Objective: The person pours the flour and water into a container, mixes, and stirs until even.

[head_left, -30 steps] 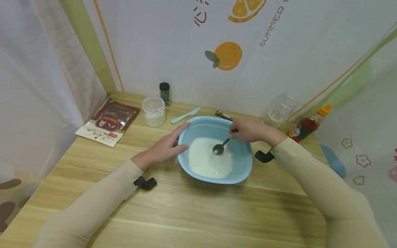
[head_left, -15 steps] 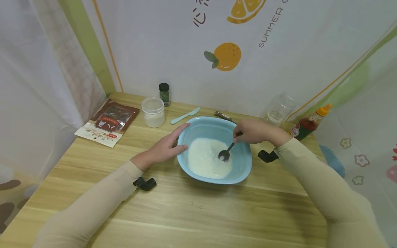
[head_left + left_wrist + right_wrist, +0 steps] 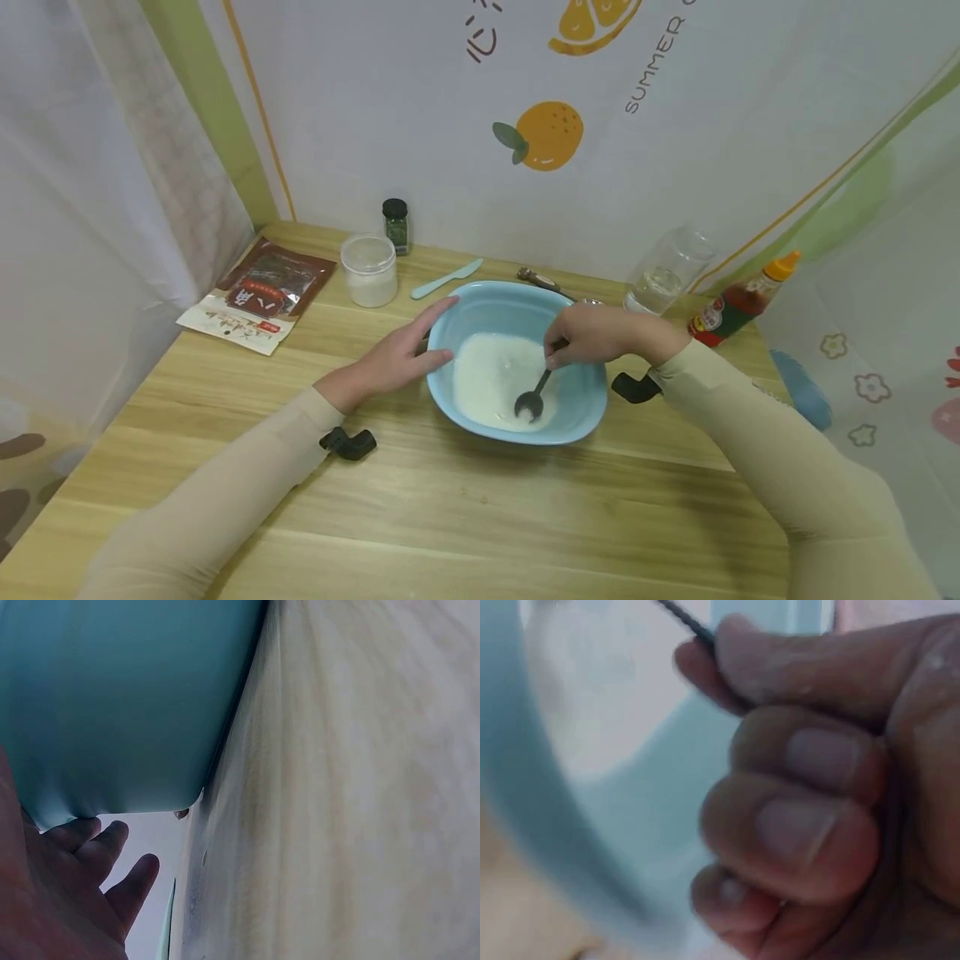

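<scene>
In the head view a light blue bowl (image 3: 517,296) stands mid-table, with a pool of milky white liquid (image 3: 491,379) inside. My left hand (image 3: 390,358) holds its left rim, thumb over the edge. From the left wrist, its other fingers (image 3: 96,851) are seen against or just below the bowl's outer side. My right hand (image 3: 592,333) pinches the handle of a dark spoon (image 3: 529,406), whose round head sits in the liquid near the bowl's front. The right wrist view shows thumb and forefinger on the thin handle (image 3: 682,616), the remaining fingers curled in.
Behind the bowl lie a pale green spreader (image 3: 447,279) and a brown-handled utensil (image 3: 537,278). A jar of white powder (image 3: 370,271), a spice bottle (image 3: 396,227) and a brown pouch (image 3: 258,292) are at left. A tilted-looking clear glass (image 3: 663,275) and a sauce bottle (image 3: 742,300) stand right.
The spoon has gone first rightward through the liquid, then toward the bowl's front and left, the right hand moving with it. My left hand and the bowl have stayed put.
</scene>
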Demonstrator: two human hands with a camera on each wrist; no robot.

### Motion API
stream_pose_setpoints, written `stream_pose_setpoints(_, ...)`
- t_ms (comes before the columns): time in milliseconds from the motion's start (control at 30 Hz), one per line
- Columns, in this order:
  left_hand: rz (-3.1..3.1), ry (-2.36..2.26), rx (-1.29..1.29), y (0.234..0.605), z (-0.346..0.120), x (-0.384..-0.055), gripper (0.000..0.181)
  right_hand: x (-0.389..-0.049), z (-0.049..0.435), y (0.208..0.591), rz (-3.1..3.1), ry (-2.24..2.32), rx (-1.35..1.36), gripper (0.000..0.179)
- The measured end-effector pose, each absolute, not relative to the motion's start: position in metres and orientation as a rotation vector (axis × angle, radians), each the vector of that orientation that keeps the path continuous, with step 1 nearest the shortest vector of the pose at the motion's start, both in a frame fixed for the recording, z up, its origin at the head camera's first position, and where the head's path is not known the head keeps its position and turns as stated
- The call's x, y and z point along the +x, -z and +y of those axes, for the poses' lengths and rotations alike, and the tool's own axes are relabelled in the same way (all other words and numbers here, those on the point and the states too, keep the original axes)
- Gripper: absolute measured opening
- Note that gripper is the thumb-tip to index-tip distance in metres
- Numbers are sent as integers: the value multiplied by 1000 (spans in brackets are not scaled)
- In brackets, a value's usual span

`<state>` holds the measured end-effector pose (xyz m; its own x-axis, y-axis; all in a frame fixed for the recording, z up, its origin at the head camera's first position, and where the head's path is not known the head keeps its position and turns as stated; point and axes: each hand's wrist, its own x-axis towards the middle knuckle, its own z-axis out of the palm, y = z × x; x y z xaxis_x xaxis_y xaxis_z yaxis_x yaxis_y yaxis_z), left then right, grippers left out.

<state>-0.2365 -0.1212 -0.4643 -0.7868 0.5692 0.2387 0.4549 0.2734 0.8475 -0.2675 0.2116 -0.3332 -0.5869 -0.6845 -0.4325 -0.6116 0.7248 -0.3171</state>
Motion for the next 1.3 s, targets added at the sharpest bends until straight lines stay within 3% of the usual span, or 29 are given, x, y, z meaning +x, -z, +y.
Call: stream_pose_setpoints(1300,2426,-1555,995,464,-122,-236,83,-268,187,335,2471,258,-887,20)
